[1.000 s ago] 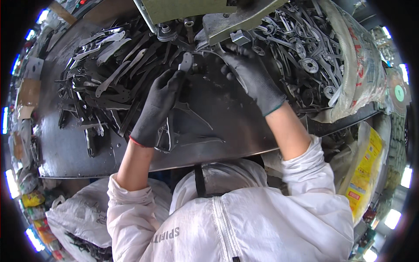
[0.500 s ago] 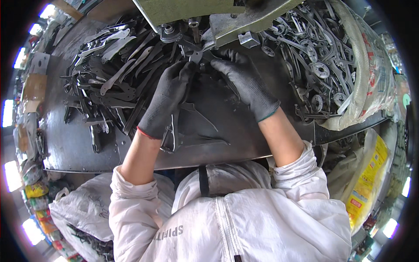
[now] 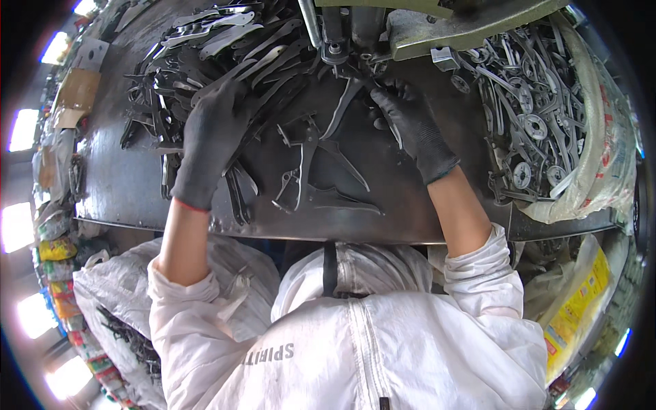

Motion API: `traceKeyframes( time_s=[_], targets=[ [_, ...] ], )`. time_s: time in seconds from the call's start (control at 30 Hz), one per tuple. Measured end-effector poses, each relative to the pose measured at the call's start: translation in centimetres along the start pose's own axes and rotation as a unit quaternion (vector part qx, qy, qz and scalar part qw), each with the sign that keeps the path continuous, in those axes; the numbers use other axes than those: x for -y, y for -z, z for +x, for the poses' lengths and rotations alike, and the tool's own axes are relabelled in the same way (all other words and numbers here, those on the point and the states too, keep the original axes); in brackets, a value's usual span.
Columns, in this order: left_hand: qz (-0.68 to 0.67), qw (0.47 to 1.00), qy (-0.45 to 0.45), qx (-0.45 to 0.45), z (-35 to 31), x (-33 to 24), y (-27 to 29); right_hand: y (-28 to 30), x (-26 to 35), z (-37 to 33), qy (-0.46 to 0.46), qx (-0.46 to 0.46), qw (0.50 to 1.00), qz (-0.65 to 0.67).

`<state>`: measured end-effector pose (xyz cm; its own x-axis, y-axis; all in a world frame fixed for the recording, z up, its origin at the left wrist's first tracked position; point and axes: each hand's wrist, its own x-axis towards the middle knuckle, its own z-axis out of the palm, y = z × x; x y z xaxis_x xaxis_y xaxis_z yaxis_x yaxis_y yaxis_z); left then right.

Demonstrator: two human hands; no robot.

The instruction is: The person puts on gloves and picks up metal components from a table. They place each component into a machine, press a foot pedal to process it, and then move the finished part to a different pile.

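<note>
Right hand [image 3: 410, 126] pinching metal blade blank [image 3: 344, 104] at 12 o'clock | left hand [image 3: 208, 137] flat on blank pile [image 3: 205, 61], gripping nothing | blank: stiff, light, sharp-edged; hold mid-shank.

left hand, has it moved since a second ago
Yes. The left hand has gone left, away from the green machine head where it met the right hand, and now lies on the pile of dark metal blanks.

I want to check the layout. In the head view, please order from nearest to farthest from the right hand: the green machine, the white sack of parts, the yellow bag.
1. Green machine, just above the right hand.
2. White sack, at the table's right.
3. Yellow bag, lower right, below the table edge.
</note>
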<state>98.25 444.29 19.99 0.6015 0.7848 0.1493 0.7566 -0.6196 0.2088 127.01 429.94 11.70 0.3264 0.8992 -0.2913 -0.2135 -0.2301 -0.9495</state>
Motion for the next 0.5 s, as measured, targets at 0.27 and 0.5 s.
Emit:
traceKeyframes(
  time_s=[0.27, 0.5],
  targets=[
    [0.162, 0.970, 0.064, 0.171, -3.9, 2.1, -1.5, -1.8, 2.0, -1.2, 0.055, -0.053, 0.997, -0.024],
    [0.051, 0.997, 0.021, 0.058, -3.0, -0.3, 0.4, -1.6, 2.0, -2.5, -0.017, -0.050, 0.999, -0.013]
  ],
)
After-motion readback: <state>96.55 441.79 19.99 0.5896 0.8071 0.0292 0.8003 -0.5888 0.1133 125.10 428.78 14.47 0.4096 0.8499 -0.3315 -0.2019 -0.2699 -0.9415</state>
